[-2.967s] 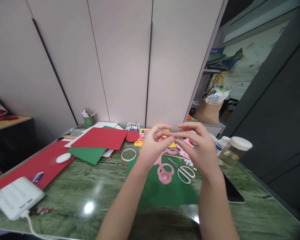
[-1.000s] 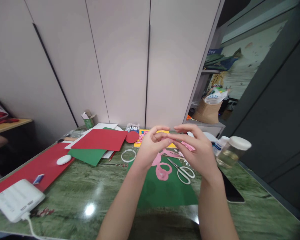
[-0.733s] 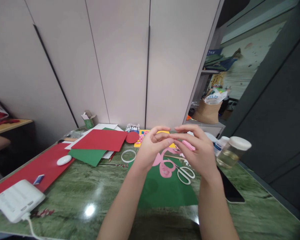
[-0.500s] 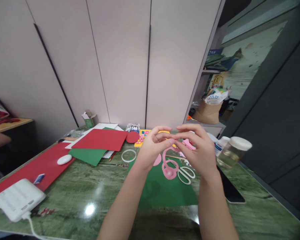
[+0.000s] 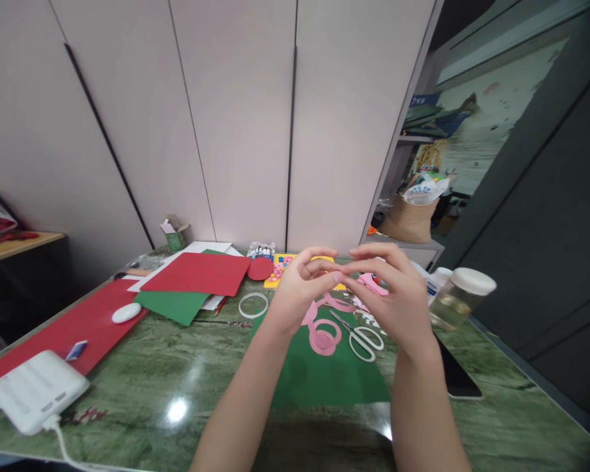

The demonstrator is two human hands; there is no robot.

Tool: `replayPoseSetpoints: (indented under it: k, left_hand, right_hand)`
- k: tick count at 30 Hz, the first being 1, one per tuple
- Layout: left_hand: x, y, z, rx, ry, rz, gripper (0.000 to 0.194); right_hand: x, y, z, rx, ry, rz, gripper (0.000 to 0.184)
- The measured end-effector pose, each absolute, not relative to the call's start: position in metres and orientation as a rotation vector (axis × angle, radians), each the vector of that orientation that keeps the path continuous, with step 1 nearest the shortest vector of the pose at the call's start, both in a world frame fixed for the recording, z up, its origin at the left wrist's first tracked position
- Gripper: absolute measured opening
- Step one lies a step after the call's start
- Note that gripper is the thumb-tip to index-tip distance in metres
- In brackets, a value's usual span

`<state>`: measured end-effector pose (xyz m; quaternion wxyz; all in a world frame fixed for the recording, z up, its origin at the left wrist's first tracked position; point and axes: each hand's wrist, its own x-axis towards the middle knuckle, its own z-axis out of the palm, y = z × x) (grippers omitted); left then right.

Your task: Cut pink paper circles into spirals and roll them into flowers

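Both my hands are raised above the table with their fingertips pinched together on one end of a pink paper spiral strip [image 5: 323, 331]. My left hand [image 5: 299, 288] curls its fingers around the strip's top. My right hand [image 5: 398, 298] pinches the same end from the right. The coil hangs down and rests over a green paper sheet [image 5: 324, 377]. White scissors [image 5: 361, 335] lie on that sheet just right of the coil.
Red paper [image 5: 196, 272], green paper [image 5: 170, 305], a tape ring [image 5: 253, 305], a yellow bead tray [image 5: 281, 267] and a white mouse [image 5: 126, 313] lie at the back left. A jar [image 5: 459, 298] and dark phone [image 5: 455, 377] are on the right; a white box [image 5: 34, 390] at the front left.
The hanging pink coil has swung and turned a little under my fingers. Both hands stay pinched together in nearly the same place.
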<state>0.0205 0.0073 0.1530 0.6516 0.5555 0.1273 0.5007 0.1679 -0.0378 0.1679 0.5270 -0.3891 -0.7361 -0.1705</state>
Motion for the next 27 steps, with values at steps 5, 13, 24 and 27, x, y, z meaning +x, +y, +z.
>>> replayPoseSetpoints:
  k: [5, 13, 24, 27]
  left_hand:
    - [0.0189, 0.0079, 0.154, 1.29, 0.273, 1.123, 0.031]
    - [0.019, 0.0029, 0.1566, 1.354, 0.34, 1.153, 0.025]
    - [0.0268, 0.0026, 0.1527, 1.373, 0.324, 1.113, 0.027]
    - [0.0278, 0.0024, 0.1523, 1.376, 0.35, 1.126, 0.027]
  right_hand:
    - [0.1683, -0.0394, 0.1693, -0.925, -1.874, -0.357, 0.022]
    - [0.1657, -0.0365, 0.1683, -0.941, -1.829, -0.418, 0.016]
    - [0.1676, -0.0345, 0.1667, -0.987, -1.794, -0.406, 0.015]
    - [0.1688, -0.0353, 0.1669, -1.004, -1.8, -0.395, 0.013]
